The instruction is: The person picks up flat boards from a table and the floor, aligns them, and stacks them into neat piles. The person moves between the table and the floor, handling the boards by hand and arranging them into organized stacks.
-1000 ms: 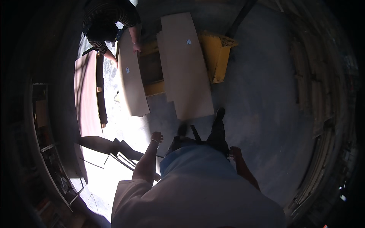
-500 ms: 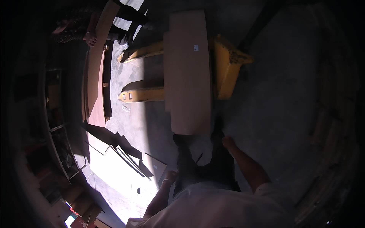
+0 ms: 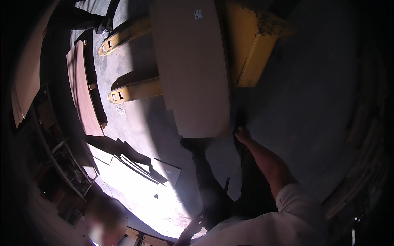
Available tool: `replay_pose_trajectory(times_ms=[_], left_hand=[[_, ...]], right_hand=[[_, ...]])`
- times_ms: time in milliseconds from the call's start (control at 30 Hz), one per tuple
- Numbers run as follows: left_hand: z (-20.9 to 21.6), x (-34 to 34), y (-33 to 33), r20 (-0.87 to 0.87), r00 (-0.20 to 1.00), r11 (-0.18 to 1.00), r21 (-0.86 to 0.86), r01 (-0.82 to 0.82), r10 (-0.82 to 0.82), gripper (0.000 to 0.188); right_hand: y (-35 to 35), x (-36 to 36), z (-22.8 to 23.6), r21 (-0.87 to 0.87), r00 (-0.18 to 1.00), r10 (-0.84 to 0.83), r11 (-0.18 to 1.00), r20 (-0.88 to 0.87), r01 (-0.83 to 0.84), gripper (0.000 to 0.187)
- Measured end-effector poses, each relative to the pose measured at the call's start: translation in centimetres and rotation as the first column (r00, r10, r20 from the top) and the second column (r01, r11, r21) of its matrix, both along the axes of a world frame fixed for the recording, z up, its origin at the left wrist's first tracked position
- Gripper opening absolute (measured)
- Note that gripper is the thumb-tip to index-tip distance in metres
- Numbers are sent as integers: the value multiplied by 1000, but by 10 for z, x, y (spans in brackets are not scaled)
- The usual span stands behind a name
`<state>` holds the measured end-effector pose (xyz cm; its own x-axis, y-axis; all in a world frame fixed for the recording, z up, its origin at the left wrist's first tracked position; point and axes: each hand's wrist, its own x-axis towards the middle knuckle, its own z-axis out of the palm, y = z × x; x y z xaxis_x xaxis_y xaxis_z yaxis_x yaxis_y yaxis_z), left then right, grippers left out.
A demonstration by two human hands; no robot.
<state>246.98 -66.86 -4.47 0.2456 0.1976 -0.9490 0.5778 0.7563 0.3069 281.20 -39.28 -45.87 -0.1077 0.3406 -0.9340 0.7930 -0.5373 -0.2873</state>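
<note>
A stack of long brown boards [image 3: 191, 74], with a small white label on the top one, lies across the forks of a yellow pallet jack [image 3: 256, 45]. Just off the stack's near right corner is my right hand [image 3: 243, 134], its fingers curled in; nothing shows in it. My left hand [image 3: 196, 223] hangs low beside my left thigh, in shadow, fingers loosely apart and holding nothing that I can see. My feet stand close to the near end of the stack.
Left of the forks, a reddish-brown board [image 3: 80, 88] rests on wooden supports. Another person's leg [image 3: 78, 20] shows at the upper left near lifted boards [image 3: 33, 61]. White panels [image 3: 131, 172] lie on the sunlit floor. A metal rack [image 3: 61, 160] and another person's head [image 3: 104, 221] are at left.
The boards that the other person held have moved off leftward, away from the lower stack. My view has come closer to the pallet jack. My right hand has come nearer the stack's corner.
</note>
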Motion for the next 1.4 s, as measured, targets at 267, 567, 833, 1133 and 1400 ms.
replay_pose_trajectory(times_ms=[267,567,833,1133,1400], left_hand=[[-28,-15,-4,-372,924,938,-282,-201,86,30],[-66,-81,-60,-240,966,992,48,112,-98,15],[-73,-64,-4,-262,895,927,0,374,-361,12],[-87,-40,24,-329,864,910,-32,-413,381,21],[-135,-27,13,-350,800,653,462,600,-488,8]], right_hand=[[0,-58,-116,-208,593,-781,624,-194,754,68],[-18,-77,-101,-83,568,-755,622,-328,778,60],[-35,-128,-32,264,687,-669,634,-283,727,51],[2,-67,-80,-49,639,-719,674,-273,737,52],[-3,-40,-86,-219,761,-642,759,-91,613,59]])
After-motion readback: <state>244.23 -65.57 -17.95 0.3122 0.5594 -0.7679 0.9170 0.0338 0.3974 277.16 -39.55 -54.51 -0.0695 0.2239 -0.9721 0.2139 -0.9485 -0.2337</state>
